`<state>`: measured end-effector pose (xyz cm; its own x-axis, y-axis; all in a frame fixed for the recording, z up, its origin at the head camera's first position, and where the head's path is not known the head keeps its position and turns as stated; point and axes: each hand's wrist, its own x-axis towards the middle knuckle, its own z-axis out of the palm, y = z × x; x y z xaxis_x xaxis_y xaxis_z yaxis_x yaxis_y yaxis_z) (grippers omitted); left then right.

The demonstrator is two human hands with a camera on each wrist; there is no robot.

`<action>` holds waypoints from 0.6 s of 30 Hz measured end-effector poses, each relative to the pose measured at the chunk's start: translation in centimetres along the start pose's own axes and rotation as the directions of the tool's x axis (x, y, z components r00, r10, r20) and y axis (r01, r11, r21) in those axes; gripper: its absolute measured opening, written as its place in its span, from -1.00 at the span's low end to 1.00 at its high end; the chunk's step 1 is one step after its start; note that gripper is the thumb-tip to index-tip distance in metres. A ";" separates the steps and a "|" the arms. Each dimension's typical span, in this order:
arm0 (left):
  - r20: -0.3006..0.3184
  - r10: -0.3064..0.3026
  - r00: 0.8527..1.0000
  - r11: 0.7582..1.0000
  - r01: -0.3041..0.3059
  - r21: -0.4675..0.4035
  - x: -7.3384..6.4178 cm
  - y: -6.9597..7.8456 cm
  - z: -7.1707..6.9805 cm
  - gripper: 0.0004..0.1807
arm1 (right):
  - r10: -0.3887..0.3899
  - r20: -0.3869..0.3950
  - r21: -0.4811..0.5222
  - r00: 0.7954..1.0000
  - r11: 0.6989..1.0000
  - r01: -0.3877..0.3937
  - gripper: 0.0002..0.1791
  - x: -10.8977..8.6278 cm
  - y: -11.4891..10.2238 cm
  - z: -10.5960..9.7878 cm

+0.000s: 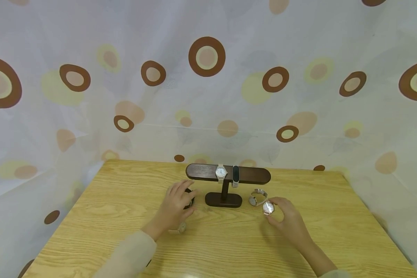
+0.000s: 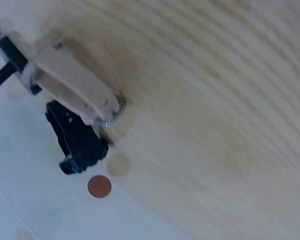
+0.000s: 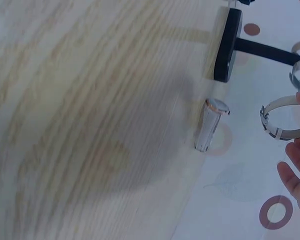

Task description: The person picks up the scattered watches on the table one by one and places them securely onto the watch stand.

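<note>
My left hand (image 1: 175,201) is around a black wristwatch (image 1: 189,199), fingers apart and bent loosely, in the head view. No finger shows on that black watch (image 2: 77,140) in the left wrist view; it lies on the table. Near it stands a beige-strapped watch (image 2: 72,82), partly under my left wrist in the head view. With thumb and fingertips my right hand (image 1: 288,220) pinches a pale-strapped wristwatch (image 1: 268,208), its round face up. In the right wrist view its looped strap (image 3: 285,133) hangs clear of the table.
A dark wooden T-shaped watch stand (image 1: 253,175) rises between the hands, bearing a white-faced watch (image 1: 221,172) and a black-screened fitness band (image 1: 236,175). Right of its base (image 1: 223,200) another pale watch (image 1: 253,201) lies on the table. A patterned sheet (image 1: 208,100) hangs behind.
</note>
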<state>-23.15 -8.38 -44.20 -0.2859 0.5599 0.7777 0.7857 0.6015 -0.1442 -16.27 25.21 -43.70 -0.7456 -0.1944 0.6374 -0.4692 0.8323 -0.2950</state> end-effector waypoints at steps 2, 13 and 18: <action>0.017 0.005 1.000 0.999 -0.005 0.043 0.2 -0.6 -0.1 -0.40 | 0.015 -0.012 -0.003 1.000 1.000 -0.015 -0.42 0.2 0.4 -0.2; 0.050 0.031 0.998 0.990 -0.038 0.139 2.1 -2.8 0.2 -0.29 | 0.006 -0.105 0.009 0.994 1.000 -0.005 -0.46 2.2 2.0 -0.8; 0.071 0.023 0.997 0.993 -0.031 0.117 2.7 -3.3 0.6 -0.34 | 0.023 -0.115 0.022 0.993 1.000 -0.021 -0.47 3.0 1.9 -0.8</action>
<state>-26.81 -8.51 -41.97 -0.3065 0.6126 0.7286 0.7246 0.6465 -0.2387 -19.07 26.64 -41.76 -0.6970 -0.1138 0.7080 -0.4635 0.8248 -0.3237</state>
